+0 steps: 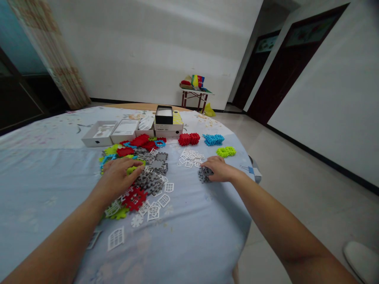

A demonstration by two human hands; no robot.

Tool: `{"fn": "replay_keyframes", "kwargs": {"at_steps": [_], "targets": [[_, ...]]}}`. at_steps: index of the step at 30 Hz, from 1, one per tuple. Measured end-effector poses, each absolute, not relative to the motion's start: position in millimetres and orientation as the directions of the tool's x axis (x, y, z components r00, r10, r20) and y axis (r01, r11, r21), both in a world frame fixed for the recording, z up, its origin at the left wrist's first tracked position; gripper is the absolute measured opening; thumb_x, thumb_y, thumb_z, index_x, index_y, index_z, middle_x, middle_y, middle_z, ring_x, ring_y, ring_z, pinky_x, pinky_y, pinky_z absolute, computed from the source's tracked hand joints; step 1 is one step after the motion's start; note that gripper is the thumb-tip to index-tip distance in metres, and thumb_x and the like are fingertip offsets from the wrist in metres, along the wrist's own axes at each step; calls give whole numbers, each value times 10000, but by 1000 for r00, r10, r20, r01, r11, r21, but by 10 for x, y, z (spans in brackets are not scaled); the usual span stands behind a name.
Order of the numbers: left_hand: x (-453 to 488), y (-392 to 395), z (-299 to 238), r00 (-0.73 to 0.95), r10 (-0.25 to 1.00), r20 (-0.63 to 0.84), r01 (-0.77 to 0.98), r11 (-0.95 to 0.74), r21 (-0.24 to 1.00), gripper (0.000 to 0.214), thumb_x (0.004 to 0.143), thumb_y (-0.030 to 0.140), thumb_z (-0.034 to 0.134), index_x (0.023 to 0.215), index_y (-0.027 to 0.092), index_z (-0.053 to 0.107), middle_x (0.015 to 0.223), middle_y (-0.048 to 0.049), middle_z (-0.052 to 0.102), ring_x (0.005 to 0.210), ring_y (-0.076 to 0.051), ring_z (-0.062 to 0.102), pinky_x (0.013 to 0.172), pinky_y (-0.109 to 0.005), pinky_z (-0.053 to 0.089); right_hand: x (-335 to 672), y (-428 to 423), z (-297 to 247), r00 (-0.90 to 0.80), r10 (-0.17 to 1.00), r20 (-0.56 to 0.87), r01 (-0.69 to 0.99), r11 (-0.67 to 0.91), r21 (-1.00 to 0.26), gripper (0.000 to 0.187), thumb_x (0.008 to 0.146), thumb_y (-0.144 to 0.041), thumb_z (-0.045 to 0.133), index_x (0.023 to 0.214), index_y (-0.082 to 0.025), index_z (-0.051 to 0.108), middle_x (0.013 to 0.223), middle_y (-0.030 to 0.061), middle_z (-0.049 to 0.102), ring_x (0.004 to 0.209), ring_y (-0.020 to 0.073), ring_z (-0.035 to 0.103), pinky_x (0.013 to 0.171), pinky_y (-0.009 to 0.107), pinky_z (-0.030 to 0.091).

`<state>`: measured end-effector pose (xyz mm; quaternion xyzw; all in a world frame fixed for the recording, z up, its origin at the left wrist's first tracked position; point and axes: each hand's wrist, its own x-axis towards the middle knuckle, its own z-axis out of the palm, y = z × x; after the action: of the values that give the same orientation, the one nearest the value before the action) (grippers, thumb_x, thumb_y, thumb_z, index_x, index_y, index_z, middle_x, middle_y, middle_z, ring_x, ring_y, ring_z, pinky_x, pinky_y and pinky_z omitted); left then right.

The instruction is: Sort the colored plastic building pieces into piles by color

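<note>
My left hand [122,175] is over a mixed pile of plastic interlocking pieces, its thumb and fingers closed about a lime green interlocking piece [132,169]. Around it lie loose grey interlocking pieces [149,183], a red piece [134,198] and white lattice window pieces [154,211]. To the right, my right hand [218,169] grips a small stack of grey interlocking pieces [204,175] resting on the cloth; its palm side is hidden. Just beyond are a heap of white window pieces [191,157] and rows of red [188,139], blue [213,139] and lime green pieces [226,152].
Open white boxes [99,134] and a stack of boxes [168,128] stand along the back of the cloth-covered round table [183,244]. A blue clip [251,170] sits at the right edge. Farther off, a small folding table [197,91] stands against the wall.
</note>
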<state>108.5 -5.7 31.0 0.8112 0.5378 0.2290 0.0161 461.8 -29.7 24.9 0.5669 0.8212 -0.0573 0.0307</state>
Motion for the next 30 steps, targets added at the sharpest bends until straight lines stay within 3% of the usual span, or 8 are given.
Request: {"fn": "replay_keyframes", "kwargs": {"at_steps": [6, 15, 20, 25, 30], "targets": [[1066, -53, 306, 331, 864, 378, 848, -448, 282, 386, 796, 508, 398, 919, 256, 664, 983, -17, 667, 1011, -224, 547, 908, -364, 315, 4614, -372, 252, -381, 912, -150, 924, 379, -43, 566, 646, -200, 591, 1208, -216, 524, 1125, 115, 566, 1146, 287, 411, 981, 438, 202], [1078, -121, 393, 277, 874, 399, 844, -420, 334, 367, 793, 495, 426, 899, 242, 671, 967, -33, 670, 977, -216, 555, 878, -361, 318, 4551, -335, 222, -356, 916, -184, 933, 359, -16, 727, 615, -289, 642, 1305, -206, 426, 1246, 141, 492, 1205, 303, 365, 1009, 464, 154], [1065, -138, 402, 275, 874, 401, 835, -424, 351, 356, 792, 487, 436, 888, 236, 669, 950, -38, 675, 957, -220, 562, 879, -375, 315, 4586, -306, 132, -370, 909, -191, 926, 378, 2, 673, 639, -280, 620, 1286, -206, 451, 1207, 134, 528, 1164, 293, 413, 1009, 476, 155], [1056, -132, 404, 290, 872, 395, 818, -440, 370, 342, 797, 473, 438, 888, 235, 666, 962, -35, 677, 963, -216, 560, 890, -378, 308, 4537, -357, 159, -386, 917, -102, 922, 386, -18, 684, 618, -277, 670, 1267, -197, 470, 1237, 135, 509, 1182, 307, 391, 1011, 516, 156], [993, -108, 467, 298, 896, 330, 826, -415, 382, 373, 788, 483, 434, 909, 216, 664, 969, -41, 679, 943, -210, 565, 846, -338, 351, 4110, -570, 210, -494, 857, 143, 821, 515, -248, 463, 773, -287, 564, 1220, -183, 504, 1187, 107, 542, 1132, 230, 442, 969, 391, 321]]}}
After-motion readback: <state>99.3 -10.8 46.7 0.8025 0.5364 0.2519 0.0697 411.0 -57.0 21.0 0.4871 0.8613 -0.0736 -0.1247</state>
